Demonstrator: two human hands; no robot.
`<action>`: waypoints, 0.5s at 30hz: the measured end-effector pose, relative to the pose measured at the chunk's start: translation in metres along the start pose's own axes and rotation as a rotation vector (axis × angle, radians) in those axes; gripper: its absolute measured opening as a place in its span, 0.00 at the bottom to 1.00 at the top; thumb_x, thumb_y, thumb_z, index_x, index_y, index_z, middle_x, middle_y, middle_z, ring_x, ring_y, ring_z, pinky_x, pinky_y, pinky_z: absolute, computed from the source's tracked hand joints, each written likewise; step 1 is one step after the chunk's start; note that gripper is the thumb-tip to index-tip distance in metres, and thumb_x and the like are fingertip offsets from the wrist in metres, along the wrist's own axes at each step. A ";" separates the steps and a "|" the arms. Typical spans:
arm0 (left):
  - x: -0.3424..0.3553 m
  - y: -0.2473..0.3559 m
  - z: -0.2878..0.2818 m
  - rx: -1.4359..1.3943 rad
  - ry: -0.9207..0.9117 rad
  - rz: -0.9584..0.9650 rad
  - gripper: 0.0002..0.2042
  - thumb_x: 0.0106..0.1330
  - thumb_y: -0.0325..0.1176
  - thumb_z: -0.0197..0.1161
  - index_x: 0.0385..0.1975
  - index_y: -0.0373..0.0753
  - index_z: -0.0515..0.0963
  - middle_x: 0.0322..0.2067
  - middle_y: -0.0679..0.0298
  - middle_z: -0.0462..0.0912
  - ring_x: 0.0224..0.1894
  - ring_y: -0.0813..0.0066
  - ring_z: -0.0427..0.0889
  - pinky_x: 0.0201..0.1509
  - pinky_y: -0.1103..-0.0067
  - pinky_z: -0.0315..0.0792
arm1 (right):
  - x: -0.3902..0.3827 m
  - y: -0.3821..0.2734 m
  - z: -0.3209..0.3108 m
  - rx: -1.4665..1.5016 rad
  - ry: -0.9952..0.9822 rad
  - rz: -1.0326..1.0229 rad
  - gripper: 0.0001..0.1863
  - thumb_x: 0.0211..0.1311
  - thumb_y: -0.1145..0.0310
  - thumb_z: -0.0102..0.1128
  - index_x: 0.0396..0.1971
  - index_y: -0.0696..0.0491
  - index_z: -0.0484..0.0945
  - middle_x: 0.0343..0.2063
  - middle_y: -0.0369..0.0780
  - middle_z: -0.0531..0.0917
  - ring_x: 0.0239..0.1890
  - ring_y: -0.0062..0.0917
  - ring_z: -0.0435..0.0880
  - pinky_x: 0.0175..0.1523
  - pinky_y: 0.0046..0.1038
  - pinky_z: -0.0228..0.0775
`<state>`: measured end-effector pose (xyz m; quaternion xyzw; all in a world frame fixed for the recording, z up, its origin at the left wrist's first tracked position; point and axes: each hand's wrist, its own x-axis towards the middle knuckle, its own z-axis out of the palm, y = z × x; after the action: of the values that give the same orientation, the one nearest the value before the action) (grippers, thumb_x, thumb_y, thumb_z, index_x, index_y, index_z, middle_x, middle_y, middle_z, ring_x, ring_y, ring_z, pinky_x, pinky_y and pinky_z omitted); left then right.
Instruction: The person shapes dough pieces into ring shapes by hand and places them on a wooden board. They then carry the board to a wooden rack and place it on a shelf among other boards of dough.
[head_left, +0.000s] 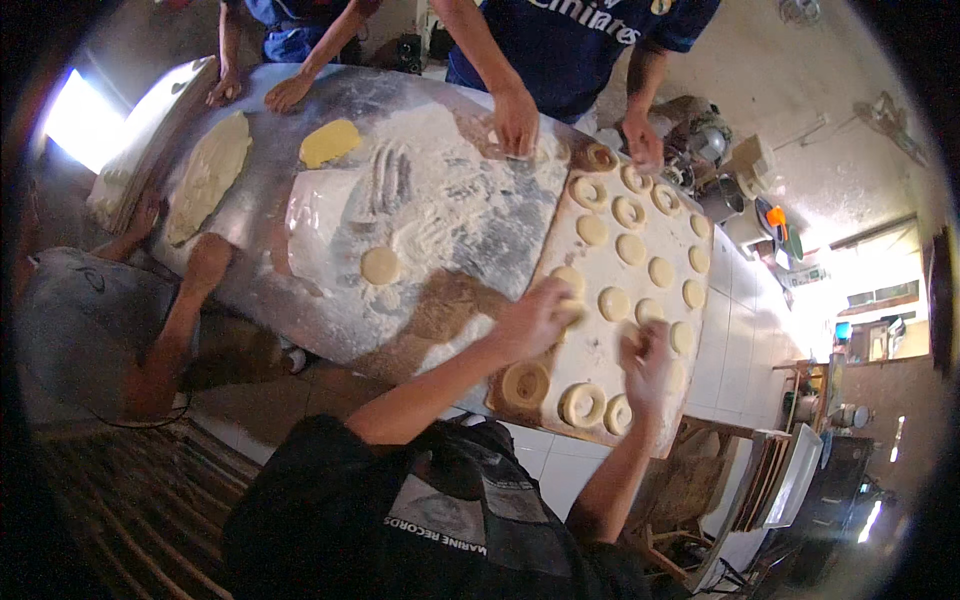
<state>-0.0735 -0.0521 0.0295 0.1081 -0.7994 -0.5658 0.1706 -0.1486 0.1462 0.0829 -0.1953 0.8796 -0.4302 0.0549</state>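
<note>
1. Dough rings (583, 406) were set at both ends of the board (588, 350); the discs (630, 248) between were unholed — seemingly half done.
2. Both the left hand (540, 318) and right hand (648, 355) were curled near discs; blurred, their hold could not be told.
3. Room was left on the table (510, 245), past the board's left edge.

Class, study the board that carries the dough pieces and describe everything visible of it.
The board is flat, roughly rectangular and looks wooden: brown at its left corners, mostly whitish elsewhere, apparently floured. It lies at the right end of the table, bearing plain dough discs mostly across its middle and dough rings toward its far and near ends. The left hand and right hand blur above it; contact is unclear.
</note>
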 end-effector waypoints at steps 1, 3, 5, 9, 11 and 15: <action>-0.002 -0.014 -0.026 0.094 0.066 0.021 0.13 0.61 0.29 0.61 0.44 0.38 0.69 0.41 0.50 0.76 0.46 0.48 0.77 0.49 0.63 0.71 | 0.018 -0.028 0.025 -0.003 -0.143 0.003 0.16 0.57 0.73 0.60 0.44 0.56 0.69 0.35 0.42 0.78 0.37 0.28 0.78 0.45 0.29 0.71; -0.007 -0.049 -0.088 0.192 0.128 0.069 0.12 0.63 0.28 0.58 0.45 0.38 0.69 0.42 0.49 0.75 0.44 0.45 0.77 0.47 0.60 0.72 | 0.053 -0.058 0.094 0.097 -0.379 -0.090 0.17 0.56 0.70 0.62 0.44 0.55 0.69 0.34 0.41 0.80 0.38 0.27 0.80 0.44 0.30 0.71; -0.009 -0.079 -0.135 0.338 0.130 0.012 0.13 0.63 0.28 0.58 0.47 0.38 0.68 0.43 0.47 0.74 0.44 0.44 0.77 0.47 0.59 0.71 | 0.087 -0.067 0.172 0.166 -0.365 -0.248 0.18 0.56 0.69 0.61 0.46 0.53 0.69 0.34 0.43 0.81 0.39 0.34 0.81 0.45 0.34 0.72; 0.009 -0.097 -0.193 0.388 0.122 -0.124 0.16 0.62 0.25 0.56 0.49 0.38 0.67 0.44 0.44 0.72 0.46 0.42 0.75 0.48 0.56 0.71 | 0.141 -0.109 0.250 -0.041 -0.496 -0.169 0.21 0.54 0.68 0.60 0.49 0.50 0.68 0.39 0.49 0.81 0.44 0.43 0.81 0.48 0.40 0.72; 0.015 -0.119 -0.202 0.568 0.120 -0.168 0.16 0.61 0.25 0.56 0.49 0.37 0.68 0.43 0.43 0.72 0.47 0.41 0.75 0.47 0.55 0.72 | 0.156 -0.104 0.274 -0.316 -0.458 -0.189 0.23 0.54 0.66 0.60 0.51 0.50 0.68 0.41 0.55 0.80 0.47 0.49 0.79 0.50 0.45 0.70; 0.019 -0.109 -0.222 0.797 0.229 -0.077 0.15 0.62 0.28 0.56 0.48 0.35 0.69 0.41 0.44 0.72 0.46 0.41 0.75 0.46 0.54 0.72 | 0.154 -0.099 0.287 -0.573 -0.193 -0.206 0.23 0.53 0.64 0.60 0.50 0.51 0.71 0.41 0.55 0.80 0.48 0.51 0.77 0.52 0.45 0.69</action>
<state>-0.0054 -0.2886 -0.0033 0.2577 -0.9270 -0.2025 0.1821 -0.1844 -0.1800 -0.0082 -0.3310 0.9313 -0.1478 0.0370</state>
